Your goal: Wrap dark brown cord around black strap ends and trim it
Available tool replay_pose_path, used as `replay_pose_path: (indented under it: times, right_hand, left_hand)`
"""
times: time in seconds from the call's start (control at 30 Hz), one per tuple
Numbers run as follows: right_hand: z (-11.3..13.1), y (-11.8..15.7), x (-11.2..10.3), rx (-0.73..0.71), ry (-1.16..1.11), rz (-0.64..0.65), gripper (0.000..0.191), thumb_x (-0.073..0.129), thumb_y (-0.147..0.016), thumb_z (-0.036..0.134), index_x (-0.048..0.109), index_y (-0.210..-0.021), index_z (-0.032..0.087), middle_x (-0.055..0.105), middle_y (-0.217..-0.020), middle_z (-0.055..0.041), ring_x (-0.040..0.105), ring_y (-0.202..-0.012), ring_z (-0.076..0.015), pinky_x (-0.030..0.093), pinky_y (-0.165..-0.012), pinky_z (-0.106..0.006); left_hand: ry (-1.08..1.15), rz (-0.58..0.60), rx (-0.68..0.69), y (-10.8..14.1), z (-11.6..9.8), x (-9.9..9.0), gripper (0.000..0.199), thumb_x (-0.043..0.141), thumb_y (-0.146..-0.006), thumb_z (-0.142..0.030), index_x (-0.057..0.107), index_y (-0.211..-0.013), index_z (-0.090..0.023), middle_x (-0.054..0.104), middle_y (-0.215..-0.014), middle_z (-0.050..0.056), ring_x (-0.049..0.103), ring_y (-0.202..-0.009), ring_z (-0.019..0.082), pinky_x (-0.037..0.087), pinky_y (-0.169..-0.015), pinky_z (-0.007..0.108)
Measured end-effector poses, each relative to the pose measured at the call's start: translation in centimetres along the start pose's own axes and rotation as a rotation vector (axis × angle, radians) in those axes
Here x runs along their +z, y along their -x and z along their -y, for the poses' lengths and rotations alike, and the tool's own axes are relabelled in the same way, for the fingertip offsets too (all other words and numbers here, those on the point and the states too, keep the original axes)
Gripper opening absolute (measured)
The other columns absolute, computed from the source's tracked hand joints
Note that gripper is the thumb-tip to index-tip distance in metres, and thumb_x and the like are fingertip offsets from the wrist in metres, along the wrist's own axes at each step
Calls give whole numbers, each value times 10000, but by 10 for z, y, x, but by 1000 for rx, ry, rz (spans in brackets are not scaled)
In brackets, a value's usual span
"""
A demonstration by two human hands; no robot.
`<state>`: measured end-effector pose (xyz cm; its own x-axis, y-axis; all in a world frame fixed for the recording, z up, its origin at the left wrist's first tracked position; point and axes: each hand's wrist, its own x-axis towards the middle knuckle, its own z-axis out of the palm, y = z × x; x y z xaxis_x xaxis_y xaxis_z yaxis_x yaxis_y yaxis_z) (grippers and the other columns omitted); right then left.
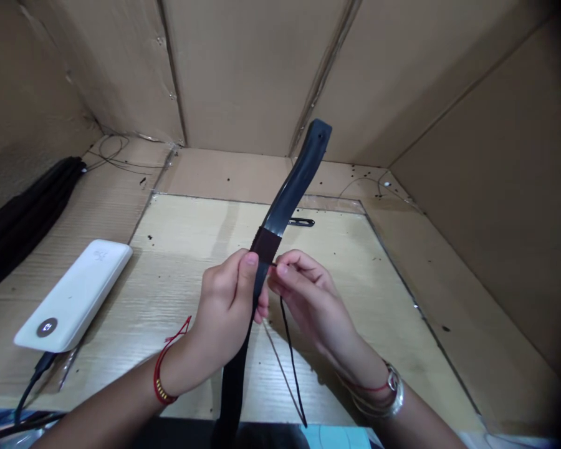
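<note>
Black curved handle (295, 191), left hand (227, 299) gripping; black cord (288, 342), right hand (313, 296) pinching; white power bank (77, 293), left edge of counter (182, 240).

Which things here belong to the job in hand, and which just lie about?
In hand:
curved dark piece, gripped by the left hand
dark wrapping around it
black cord, pinched by the right hand

Apparently lying about:
white power bank with black cable
black bundle
small black slotted piece

One head-worn camera looks forward and steeply down at the nearby hands (227, 299).
</note>
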<state>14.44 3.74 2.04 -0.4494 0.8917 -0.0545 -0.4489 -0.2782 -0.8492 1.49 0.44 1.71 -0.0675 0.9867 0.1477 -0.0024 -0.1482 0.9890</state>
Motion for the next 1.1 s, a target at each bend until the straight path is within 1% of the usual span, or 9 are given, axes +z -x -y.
replay_pose_path:
  times: [0.17, 0.27, 0.4, 0.53, 0.63, 0.73, 0.83, 0.93, 1.1]
  right_hand:
    - [-3, 3, 2, -24, -65, 43, 133, 650, -857, 242, 543, -796, 193, 639, -743, 15, 629, -528, -146, 551, -475, -306]
    - [-2, 4, 0, 19, -67, 0, 166, 676, -847, 277, 542, -788, 199, 635, -756, 18, 626, -524, -139, 541, -454, -292]
    - [4, 4, -6, 59, -15, -29, 158, 788, -760, 247, 640, -776, 194, 624, -668, 31, 599, -588, -82, 520, -601, -216]
    - [9, 3, -10, 127, -43, 100, 273, 862, -671, 243, 750, -919, 230, 638, -694, 45, 591, -645, -53, 496, -686, -170]
    - [10, 4, -10, 135, -35, 153, 307, 864, -670, 270, 774, -962, 242, 666, -703, 29, 610, -669, -71, 505, -708, -193]
    - [11, 5, -8, 70, 24, 97, 232, 851, -680, 245, 784, -902, 228, 675, -671, 21, 581, -557, -70, 495, -597, -201]
    - [13, 6, -5, 29, 95, 25, 139, 831, -701, 250, 779, -823, 208, 666, -650, 11, 566, -512, -85, 482, -510, -213]
    - [12, 6, -5, 19, 153, -53, 128, 816, -718, 262, 777, -824, 202, 646, -617, 11, 596, -537, -109, 521, -551, -249]
    - [8, 6, -7, -21, 199, -203, 179, 863, -656, 269, 777, -804, 216, 694, -695, 5, 613, -630, -95, 523, -645, -237]
  left_hand:
    - [47, 2, -53, 3, -5, 1, 398, 381, -1003, -454, 507, -734, -190, 542, -508, -38, 526, -426, 74, 443, -447, 174]
    - [226, 58, -202, 1, -6, 1, 412, 418, -973, -519, 541, -775, -178, 535, -480, -40, 520, -385, 89, 422, -385, 177]
    - [549, 284, -426, -3, -6, -2, 508, 410, -946, -595, 575, -771, -147, 503, -418, -36, 489, -321, 96, 358, -303, 161]
    - [782, 543, -512, -4, -1, -6, 581, 355, -962, -596, 599, -718, -129, 448, -375, -35, 449, -278, 90, 329, -268, 154]
    - [825, 627, -562, -3, 2, -7, 587, 336, -962, -608, 585, -706, -143, 423, -360, -40, 425, -261, 89, 316, -257, 154]
    - [694, 608, -555, -4, 0, -6, 597, 346, -925, -674, 565, -728, -155, 455, -391, -33, 423, -274, 86, 283, -253, 151]
    - [465, 506, -443, -5, -4, -6, 649, 298, -892, -738, 571, -842, -151, 523, -479, -15, 457, -346, 80, 296, -304, 151]
    - [320, 375, -365, -6, -7, -6, 567, 376, -895, -704, 539, -932, -162, 515, -540, -33, 465, -424, 75, 296, -362, 148]
    - [376, 358, -414, -8, -8, -6, 497, 413, -904, -666, 492, -844, -179, 366, -516, -87, 355, -367, 47, 216, -339, 148]
